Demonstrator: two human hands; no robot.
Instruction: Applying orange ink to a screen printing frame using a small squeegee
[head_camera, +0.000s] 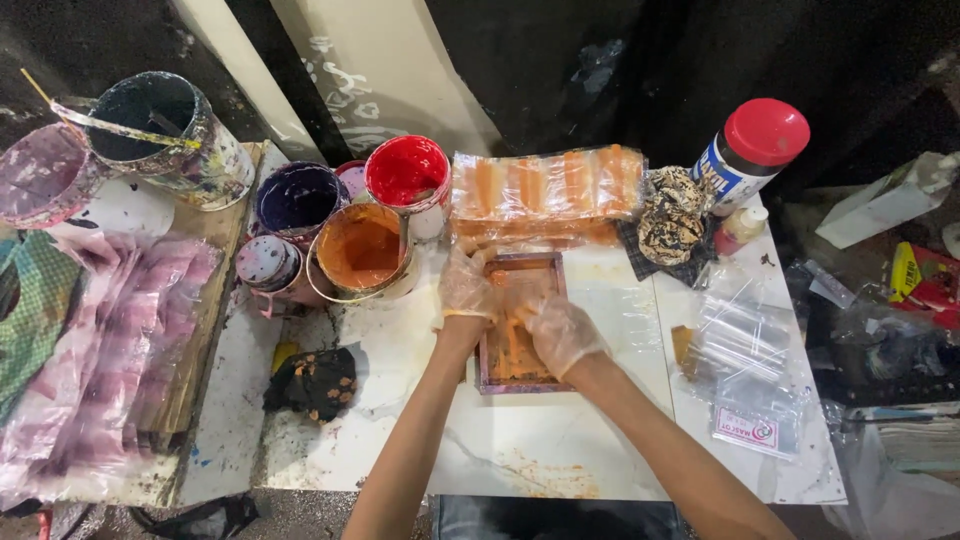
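1. Head view, looking down: small rectangular wooden frame smeared with orange paint (520, 325), lying flat on white marble-look tabletop (520, 460), near centre.
2. Left hand in thin clear plastic glove (465, 285): resting on frame's left edge, fingers curled over the rim, steadying rather than lifting.
3. Right hand in matching clear glove (562, 335): pressed inside the frame, fingers flat on the orange surface; nothing gripped, or at most something too small to tell.
4. Behind the frame, just beside it: clear plastic sheet streaked with orange stripes (545, 185). To the left: open tin of orange paint (360, 250), open tin of red paint (407, 172), dark purple tin (297, 198).
5. Right side: red-capped white bottle (752, 150), stack of clear plastic bags (745, 350).
6. Judgement on doing this well: hold frame pinned against tabletop, keep right-hand pressure even and strokes within the rim, avoid dragging paint onto bare marble or nearby bags.
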